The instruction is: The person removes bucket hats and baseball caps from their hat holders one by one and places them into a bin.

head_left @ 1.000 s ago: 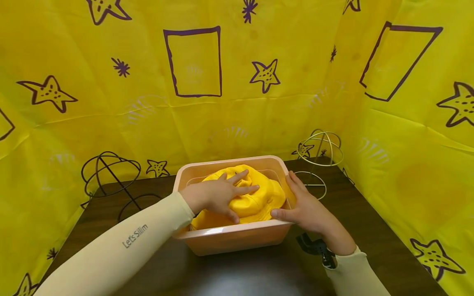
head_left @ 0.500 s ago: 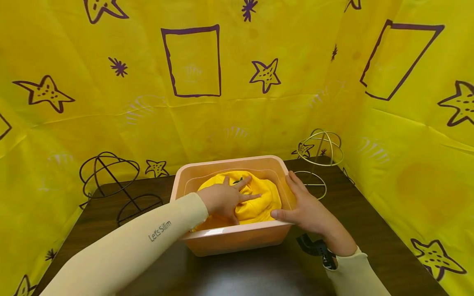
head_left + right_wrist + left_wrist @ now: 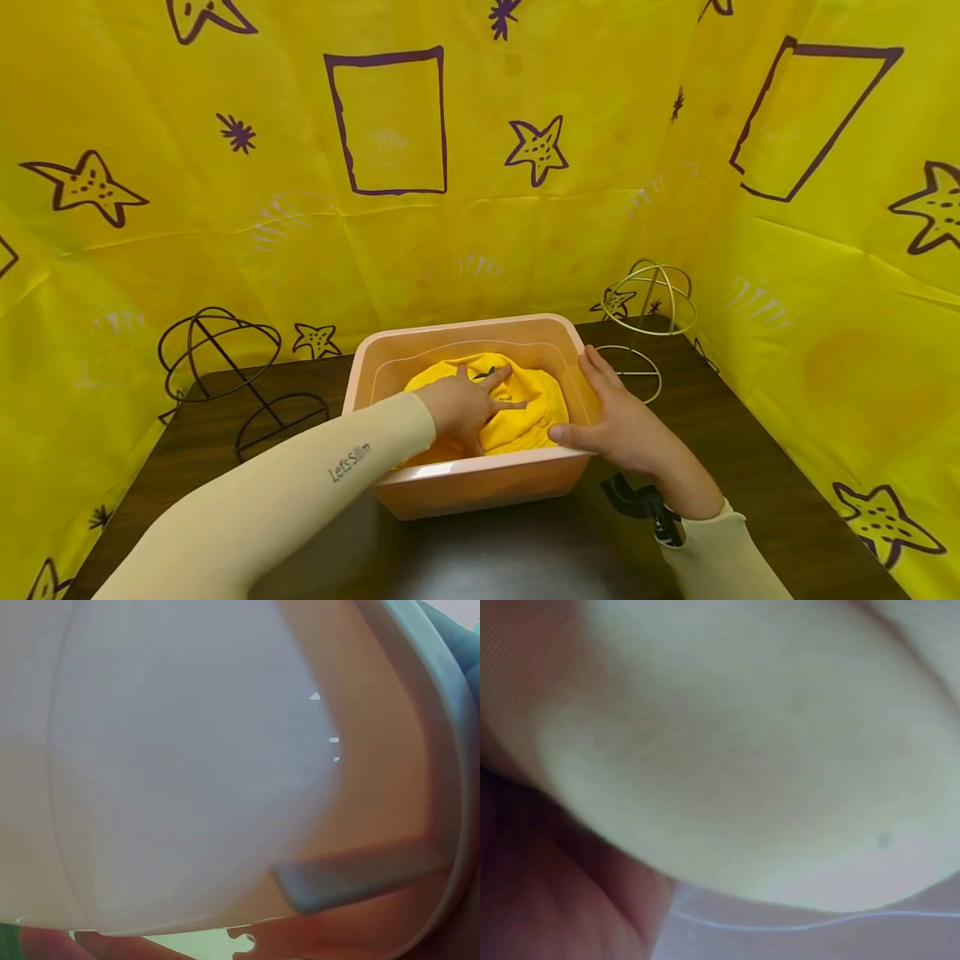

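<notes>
A crumpled yellow fabric hat (image 3: 542, 398) with a small dark green mark lies inside a pink plastic basin (image 3: 480, 490). My left hand (image 3: 463, 407) presses down on the hat with its fingers spread. At the basin's right front corner my right hand (image 3: 633, 429) holds the rim, thumb over the edge and fingers along the right side. Blurred skin of the left hand (image 3: 750, 765) fills most of the left wrist view. The right wrist view looks closely at the basin's outer wall (image 3: 187, 750) and a rib under its rim. The hat's underside is hidden.
A black wire stand (image 3: 225, 354) rises at the back left of the dark wooden table (image 3: 495, 558). At the back right stands a gold wire stand (image 3: 651, 302). A yellow curtain (image 3: 480, 167) with purple drawings encloses the table at the back and sides.
My left hand has moved right and down into the basin, pressing the hat lower. The green mark on the hat has come into sight. My right hand stays at the rim.
</notes>
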Motion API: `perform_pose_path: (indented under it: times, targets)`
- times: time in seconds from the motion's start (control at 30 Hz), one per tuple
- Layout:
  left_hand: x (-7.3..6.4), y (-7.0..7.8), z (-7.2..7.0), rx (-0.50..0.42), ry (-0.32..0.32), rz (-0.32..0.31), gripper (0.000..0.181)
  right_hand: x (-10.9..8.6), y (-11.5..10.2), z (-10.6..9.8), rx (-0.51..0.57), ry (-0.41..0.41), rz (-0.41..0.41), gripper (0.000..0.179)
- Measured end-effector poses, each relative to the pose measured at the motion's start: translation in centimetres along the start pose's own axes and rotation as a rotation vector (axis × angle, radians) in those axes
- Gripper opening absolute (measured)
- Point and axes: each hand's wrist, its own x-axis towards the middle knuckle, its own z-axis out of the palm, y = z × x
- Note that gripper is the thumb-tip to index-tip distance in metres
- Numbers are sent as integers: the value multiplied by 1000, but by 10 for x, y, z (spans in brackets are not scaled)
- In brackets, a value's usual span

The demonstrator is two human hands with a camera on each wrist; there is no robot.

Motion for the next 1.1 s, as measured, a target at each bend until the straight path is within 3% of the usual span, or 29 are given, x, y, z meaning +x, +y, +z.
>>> perform_pose_path:
  times: [0.27, 0.47, 0.63, 0.87, 0.97, 1.1]
  targets:
    - [5, 3, 13, -14, -38, -34, 98, -1, -4, 1, 16, -13, 10, 116]
    - [10, 6, 17, 34, -43, -52, 98, -2, -6, 0, 4, -4, 0, 116]
    - [16, 1, 23, -26, -88, -39, 96, -1, -7, 0, 7, 0, 8, 116]
    - [22, 7, 24, -215, -207, -218, 93, -1, -6, 1, 11, 17, 4, 115]
    - [22, 9, 24, -217, -229, -199, 89, 0, -5, 1, 15, 13, 9, 115]
    - [19, 7, 18, -216, -227, -100, 85, -1, -3, 0, 3, 5, 19, 115]
